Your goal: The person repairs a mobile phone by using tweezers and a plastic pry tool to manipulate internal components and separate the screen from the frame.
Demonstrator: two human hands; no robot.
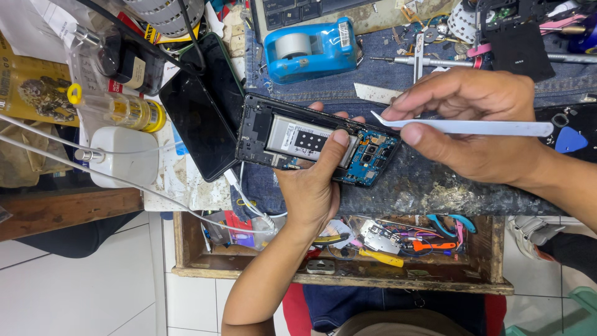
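White tweezers [463,127], pinched in the right hand [479,124], point left at the opened phone [314,142], which the left hand [311,183] grips.

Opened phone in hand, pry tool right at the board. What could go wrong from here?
1. The white pry tool in the right hand has its tip beside the exposed blue circuit board; a slip could gouge parts or the battery.
2. The left hand holds the opened phone above the bench, thumb on the battery; it may twist or drop.
3. The black screen panel lies loose nearby; it could get knocked.
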